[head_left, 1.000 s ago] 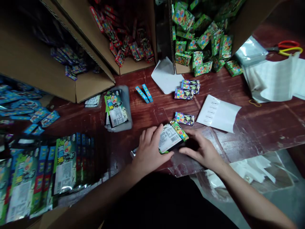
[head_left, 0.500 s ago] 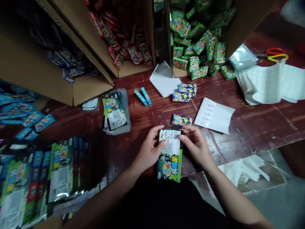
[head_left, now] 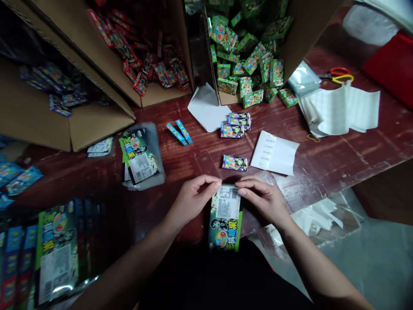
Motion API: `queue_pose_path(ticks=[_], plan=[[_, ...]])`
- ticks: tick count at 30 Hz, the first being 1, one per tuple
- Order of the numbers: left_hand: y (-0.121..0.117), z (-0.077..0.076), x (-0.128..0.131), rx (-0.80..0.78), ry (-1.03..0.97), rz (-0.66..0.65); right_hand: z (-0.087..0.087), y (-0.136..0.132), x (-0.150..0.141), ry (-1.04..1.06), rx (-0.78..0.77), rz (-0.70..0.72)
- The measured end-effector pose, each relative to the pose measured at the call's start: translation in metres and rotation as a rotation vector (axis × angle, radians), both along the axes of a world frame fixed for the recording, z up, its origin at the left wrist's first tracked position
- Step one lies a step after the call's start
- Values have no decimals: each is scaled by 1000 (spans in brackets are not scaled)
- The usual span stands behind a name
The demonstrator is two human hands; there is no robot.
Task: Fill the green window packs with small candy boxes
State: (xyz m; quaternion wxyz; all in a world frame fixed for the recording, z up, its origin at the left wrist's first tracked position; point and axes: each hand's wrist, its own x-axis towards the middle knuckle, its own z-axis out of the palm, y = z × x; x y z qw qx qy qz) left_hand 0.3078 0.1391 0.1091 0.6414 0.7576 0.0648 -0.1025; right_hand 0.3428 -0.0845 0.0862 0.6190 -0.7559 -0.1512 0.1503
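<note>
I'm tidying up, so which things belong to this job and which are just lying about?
Likely the job:
printed candy pouch, held by left hand and right hand
loose purple boxes
two blue boxes

Likely just lying about:
scissors
rubber band
white paper scraps

Both bare forearms slant inward from the lower corners, the left forearm (head_left: 129, 265) and the right forearm (head_left: 318, 265) converging in front of the body, with the wrists near-level. The left hand (head_left: 189, 200) bends its index finger over to meet the thumb in a pinch, and the right hand (head_left: 263, 198) mirrors it just beside, though its lower fingers look too shadowed to read surely.
</note>
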Motion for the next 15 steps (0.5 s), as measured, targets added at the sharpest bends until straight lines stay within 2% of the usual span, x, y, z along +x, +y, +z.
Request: queue_pose_path(ticks=[2, 6, 15], plan=[[1, 4, 4, 25, 14, -37, 5, 0, 3, 110, -23, 19], [-1, 9, 14, 30, 83, -17, 9, 1, 11, 360, 9, -46], [8, 10, 31, 35, 184, -131, 7, -8, 20, 415, 72, 26]])
